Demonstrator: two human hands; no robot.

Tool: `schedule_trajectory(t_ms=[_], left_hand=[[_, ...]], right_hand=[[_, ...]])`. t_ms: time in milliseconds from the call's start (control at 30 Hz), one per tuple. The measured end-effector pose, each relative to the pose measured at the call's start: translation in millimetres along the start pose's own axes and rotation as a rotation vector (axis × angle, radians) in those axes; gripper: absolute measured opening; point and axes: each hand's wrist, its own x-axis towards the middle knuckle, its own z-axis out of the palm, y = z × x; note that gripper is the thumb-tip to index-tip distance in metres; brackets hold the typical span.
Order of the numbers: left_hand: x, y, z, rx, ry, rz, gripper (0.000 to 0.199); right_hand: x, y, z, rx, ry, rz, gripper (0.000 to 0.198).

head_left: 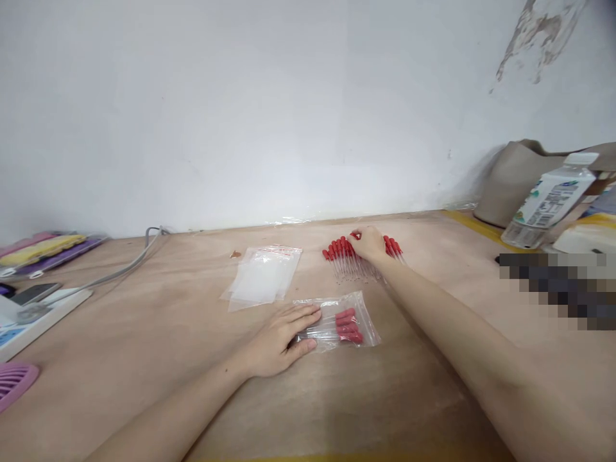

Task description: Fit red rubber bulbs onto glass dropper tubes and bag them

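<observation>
My left hand lies with fingers stretched out on the left end of a clear zip bag. Inside that bag are several droppers with red rubber bulbs and clear stems, bulbs pointing right. Farther back, a row of loose red-bulbed droppers lies on the table, bulbs toward the wall. Over this row, my right hand has its fingers closed in a pinch at a red bulb; the hand covers part of the row. Left of the row rests a stack of flat zip bags.
At the left are a white power strip with a grey cable, a phone, and stacked colourful items. A plastic bottle leans at the right beside a beige bag. The wall bounds the table's back.
</observation>
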Motion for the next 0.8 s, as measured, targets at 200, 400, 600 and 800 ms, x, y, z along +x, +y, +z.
schedule_trajectory(t_ms=[200, 400, 600, 800], left_hand=[[0, 0, 0, 0.015, -0.012, 0.003, 0.048], [0, 1, -1, 0.015, -0.009, -0.001, 0.047], [0, -1, 1, 0.013, -0.012, 0.0, 0.047], [-1, 0, 1, 0.019, -0.014, 0.001, 0.048]], right_hand=[[4, 2, -13, 0.173, 0.03, 0.088, 0.019], [-35, 17, -64, 0.676, 0.129, 0.031, 0.023], [-100, 35, -71, 0.896, 0.032, 0.252, 0.032], [-125, 35, -63, 1.013, -0.085, 0.329, 0.031]])
